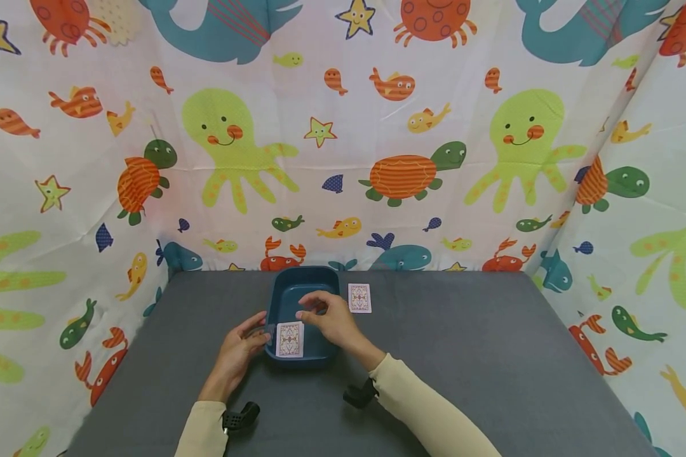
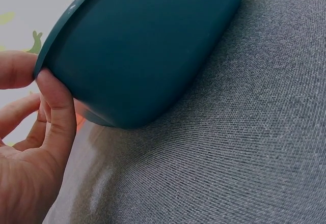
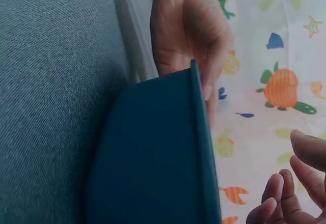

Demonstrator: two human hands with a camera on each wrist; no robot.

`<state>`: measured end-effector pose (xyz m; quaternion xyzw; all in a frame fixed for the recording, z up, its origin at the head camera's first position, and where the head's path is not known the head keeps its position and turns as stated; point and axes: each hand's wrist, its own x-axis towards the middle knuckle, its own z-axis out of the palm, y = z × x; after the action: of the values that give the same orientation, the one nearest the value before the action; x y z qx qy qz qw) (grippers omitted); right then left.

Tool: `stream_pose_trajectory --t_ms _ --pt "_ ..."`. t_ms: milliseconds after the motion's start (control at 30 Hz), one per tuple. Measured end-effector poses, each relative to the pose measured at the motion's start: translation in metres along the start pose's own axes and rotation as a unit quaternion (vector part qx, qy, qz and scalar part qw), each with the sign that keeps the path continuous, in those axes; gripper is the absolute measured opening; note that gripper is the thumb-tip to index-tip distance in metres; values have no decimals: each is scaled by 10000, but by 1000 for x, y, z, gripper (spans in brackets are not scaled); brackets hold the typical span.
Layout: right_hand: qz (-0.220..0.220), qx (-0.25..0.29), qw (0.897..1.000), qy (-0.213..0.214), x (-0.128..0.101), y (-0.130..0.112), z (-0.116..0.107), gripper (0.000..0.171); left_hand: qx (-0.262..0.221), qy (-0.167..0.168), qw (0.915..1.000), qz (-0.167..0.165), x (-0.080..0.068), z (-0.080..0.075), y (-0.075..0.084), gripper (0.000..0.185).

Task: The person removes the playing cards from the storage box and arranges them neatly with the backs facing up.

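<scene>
The person has long, plain sleeves the colour of pale cream, a left sleeve (image 1: 200, 433) and a right sleeve (image 1: 434, 412). By each wrist sits a small, chunky black gadget, the left gadget (image 1: 243, 417) and the right gadget (image 1: 359, 395).

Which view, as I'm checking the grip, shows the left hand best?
Left wrist: the left hand is close up, thumb and finger pinching the bin by its rim. The head view shows it small, from above; the right wrist's, partly hidden behind the bin.

You can read no words, labels, brands or numbers in any view. The playing cards (image 1: 289, 339) turn only ornamented backs to you, and the fabric backdrop (image 1: 343, 168) shows you pictures without lettering.
</scene>
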<state>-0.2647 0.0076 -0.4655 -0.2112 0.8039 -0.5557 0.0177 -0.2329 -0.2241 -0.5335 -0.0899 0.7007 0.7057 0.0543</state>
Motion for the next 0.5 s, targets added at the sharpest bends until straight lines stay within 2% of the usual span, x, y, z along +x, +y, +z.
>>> stream_pose_trajectory --t_ms 133,267,500 --pt "141 -209 9996 -81 8 4 10 24 24 -32 10000 67 0 -1 0 53" --pt "474 -394 9978 -236 15 12 20 24 -48 -45 9999 96 0 -1 1 54" --pt "887 -836 9916 -433 24 21 31 35 -77 -43 10000 47 -2 1 3 53"
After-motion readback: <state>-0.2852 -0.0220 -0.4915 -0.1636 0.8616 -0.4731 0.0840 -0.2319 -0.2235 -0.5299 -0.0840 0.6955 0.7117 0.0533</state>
